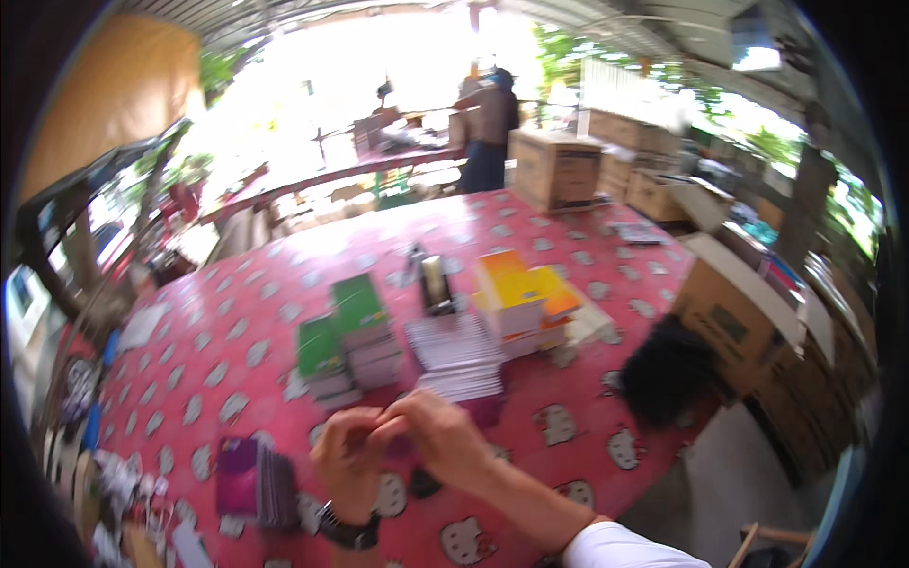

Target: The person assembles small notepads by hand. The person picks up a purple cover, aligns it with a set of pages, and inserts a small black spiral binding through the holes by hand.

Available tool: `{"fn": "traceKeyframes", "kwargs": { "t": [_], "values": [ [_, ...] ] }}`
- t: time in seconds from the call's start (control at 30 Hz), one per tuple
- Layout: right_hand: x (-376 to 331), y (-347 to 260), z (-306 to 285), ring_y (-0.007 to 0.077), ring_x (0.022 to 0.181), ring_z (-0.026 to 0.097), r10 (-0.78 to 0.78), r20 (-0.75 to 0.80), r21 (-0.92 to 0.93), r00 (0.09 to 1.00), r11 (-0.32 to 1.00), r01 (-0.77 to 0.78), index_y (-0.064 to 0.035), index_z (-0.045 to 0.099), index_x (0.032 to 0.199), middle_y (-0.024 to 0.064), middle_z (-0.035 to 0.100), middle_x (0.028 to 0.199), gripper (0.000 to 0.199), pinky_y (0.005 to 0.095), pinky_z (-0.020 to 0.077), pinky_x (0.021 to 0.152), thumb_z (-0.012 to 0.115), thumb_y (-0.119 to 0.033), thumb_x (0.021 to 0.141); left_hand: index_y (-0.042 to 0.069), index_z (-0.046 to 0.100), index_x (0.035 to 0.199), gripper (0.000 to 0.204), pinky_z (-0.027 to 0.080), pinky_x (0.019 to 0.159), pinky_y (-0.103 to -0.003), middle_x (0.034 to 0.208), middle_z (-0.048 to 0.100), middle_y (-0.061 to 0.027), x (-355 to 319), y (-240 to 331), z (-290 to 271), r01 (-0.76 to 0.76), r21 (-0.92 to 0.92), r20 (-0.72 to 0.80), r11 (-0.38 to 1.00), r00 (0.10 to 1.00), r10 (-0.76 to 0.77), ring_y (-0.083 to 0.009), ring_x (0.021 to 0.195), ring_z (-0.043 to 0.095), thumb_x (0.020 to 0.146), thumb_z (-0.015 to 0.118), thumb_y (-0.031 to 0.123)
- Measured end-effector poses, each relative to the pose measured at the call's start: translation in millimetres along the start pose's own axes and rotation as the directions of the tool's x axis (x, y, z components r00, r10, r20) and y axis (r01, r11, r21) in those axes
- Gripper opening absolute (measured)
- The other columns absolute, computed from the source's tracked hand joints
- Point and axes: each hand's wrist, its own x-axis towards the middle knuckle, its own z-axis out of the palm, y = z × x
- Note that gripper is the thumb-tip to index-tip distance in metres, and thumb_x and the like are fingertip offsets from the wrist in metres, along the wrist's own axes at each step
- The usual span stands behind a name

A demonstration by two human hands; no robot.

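Observation:
My left hand [348, 456], with a dark watch [348, 530] at its wrist, and my right hand [437, 437] meet over the near middle of the table. Their fingers are closed and pressed together at the tips. Blur hides whatever lies between them. Just beyond them lies a fanned stack of white-edged booklets [456, 355], with a purple cover [485, 409] showing at its near end. To the left of my left hand stands a stack of purple booklets [248, 478]. A small dark object [425, 483] rests on the cloth below my right hand.
Stacks of green booklets [360, 308] and yellow-orange ones [511, 289] flank a tape dispenser [436, 286]. The table wears a pink patterned cloth [237, 350]. A black bundle [668, 369] and open carton [739, 293] crowd the right edge. Beyond a closed carton [554, 170] stands a person [488, 128].

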Motion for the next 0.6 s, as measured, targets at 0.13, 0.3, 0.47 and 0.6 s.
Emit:
{"fn": "traceKeyframes", "kwargs": {
  "t": [0.13,0.3,0.47,0.6],
  "values": [
    [0,-9,-6,0.0337,0.083,0.057,0.030,-0.008,-0.092,1.000,0.995,-0.030,-0.0033,0.057,0.094,0.0134,0.057,0.087,0.018,0.0415,0.0467,0.069,0.054,0.003,0.079,0.003,0.057,0.102,0.022,0.049,0.065,-0.024,0.080,0.063,-0.0033,-2,9,10,0.010,0.028,0.035,1.000,0.999,-0.011,-0.0082,0.072,0.059,0.084,0.068,0.009],
    [0,-26,3,0.0314,0.091,0.059,0.066,0.072,-0.099,0.995,0.993,-0.059,-0.0028,0.058,0.110,0.0150,0.060,0.098,0.029,0.0393,0.0480,0.079,0.062,-0.020,0.087,0.005,0.059,0.103,0.015,0.045,0.062,-0.025,0.079,0.060,-0.0022,-20,5,-9,-0.003,0.221,-0.053,0.975,0.998,0.015,-0.0080,0.071,0.055,0.092,0.057,0.014],
    [0,-12,-24,0.0277,0.099,0.059,0.148,0.044,-0.094,0.988,0.985,-0.144,-0.0048,0.054,0.123,0.0147,0.061,0.107,0.051,0.0384,0.0463,0.085,0.068,-0.034,0.083,0.006,0.058,0.099,0.023,0.042,0.065,-0.030,0.078,0.054,-0.0043,-6,13,-97,0.139,0.413,-0.303,0.900,0.953,-0.009,-0.0139,0.071,0.051,0.099,0.045,0.024],
    [6,-13,-45,0.0258,0.099,0.059,0.204,0.134,-0.065,0.970,0.978,-0.197,-0.0045,0.057,0.119,0.0142,0.062,0.108,0.049,0.0367,0.0461,0.085,0.069,-0.034,0.081,0.001,0.054,0.107,0.032,0.046,0.073,-0.025,0.090,0.057,-0.0037,0,14,-195,0.075,0.195,-0.696,0.978,0.713,0.084,-0.0141,0.083,0.056,0.099,0.046,0.031]
  ]
}}
